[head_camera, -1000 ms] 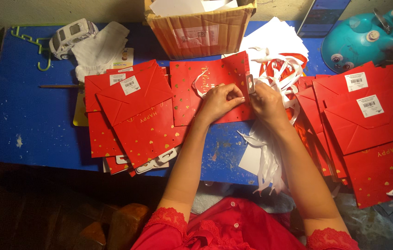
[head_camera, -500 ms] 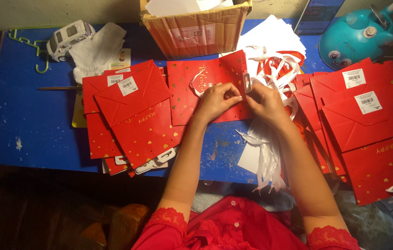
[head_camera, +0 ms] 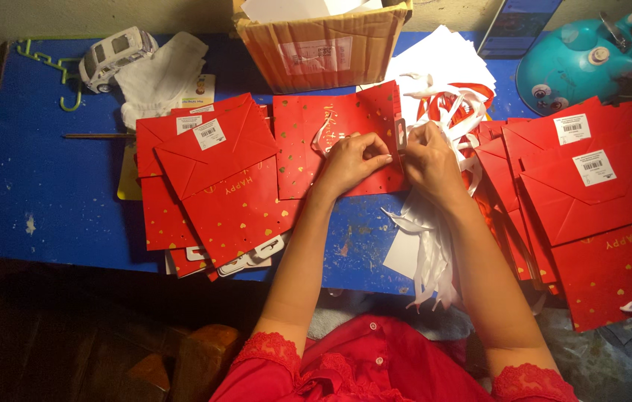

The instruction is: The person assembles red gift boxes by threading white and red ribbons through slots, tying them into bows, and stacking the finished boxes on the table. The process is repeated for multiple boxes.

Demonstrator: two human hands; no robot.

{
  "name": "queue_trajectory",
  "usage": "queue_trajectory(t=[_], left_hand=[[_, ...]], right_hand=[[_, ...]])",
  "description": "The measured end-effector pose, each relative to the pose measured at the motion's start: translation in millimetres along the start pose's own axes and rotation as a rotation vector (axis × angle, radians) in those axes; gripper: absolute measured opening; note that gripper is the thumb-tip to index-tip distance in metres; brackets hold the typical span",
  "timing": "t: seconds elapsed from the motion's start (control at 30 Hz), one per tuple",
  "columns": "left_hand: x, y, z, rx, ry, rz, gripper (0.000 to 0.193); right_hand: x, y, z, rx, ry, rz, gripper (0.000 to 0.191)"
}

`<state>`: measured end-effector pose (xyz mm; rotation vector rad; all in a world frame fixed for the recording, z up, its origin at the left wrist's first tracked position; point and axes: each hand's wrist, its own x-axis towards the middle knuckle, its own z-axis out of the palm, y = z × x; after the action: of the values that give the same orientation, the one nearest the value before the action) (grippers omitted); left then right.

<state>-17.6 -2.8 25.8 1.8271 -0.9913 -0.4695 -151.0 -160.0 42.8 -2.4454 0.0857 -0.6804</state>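
Both hands at a flat red gift bag (head_camera: pixel 308 141), mid-table.

Left hand (head_camera: pixel 351 160) palm-down on the bag, fingers pressing its right edge; right hand (head_camera: pixel 427 160) curled, pinching white ribbon (head_camera: pixel 446 112) at that same edge. Forearms angled inward. Red bag stacks (head_camera: pixel 212 186) just left, more (head_camera: pixel 591 193) close right, cardboard box (head_camera: pixel 323 45) behind; bare blue table (head_camera: pixel 48 193) far left.

This looks like a small home workshop for assembling gift bags. A worn blue-painted table (head_camera: pixel 48 201) carries stacks of flat red paper bags with gold hearts (head_camera: pixel 598 201), a bundle of white ribbons (head_camera: pixel 435 246) and an open brown cardboard box (head_camera: pixel 323 45). A teal cartoon-faced desk lamp (head_camera: pixel 569 67) and a white toy car (head_camera: pixel 115 53) stand among the stock.
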Motion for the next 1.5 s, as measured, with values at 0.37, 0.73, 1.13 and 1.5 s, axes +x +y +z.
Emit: queue_trajectory(t=[0.37,0.73,1.13,1.5], left_hand=[[1.6,-2.4,0.5,-0.107,-0.006,-0.04,0.02],[1.0,2.0,-0.2,-0.092,0.004,-0.019,0.019],[0.4,0.1,0.6,-0.055,0.003,0.0,0.019],[3.9,-0.4,1.4,-0.094,-0.011,-0.002,0.019]], right_hand=[[2.1,1.3,2.8,0.01,-0.067,0.039,0.013],[-2.2,10.2,8.8,-0.089,-0.034,0.022,0.017],[0.9,1.1,-1.5,0.093,-0.042,0.125,0.015],[1.4,-7.1,-4.7,-0.011,-0.031,0.041,0.015]])
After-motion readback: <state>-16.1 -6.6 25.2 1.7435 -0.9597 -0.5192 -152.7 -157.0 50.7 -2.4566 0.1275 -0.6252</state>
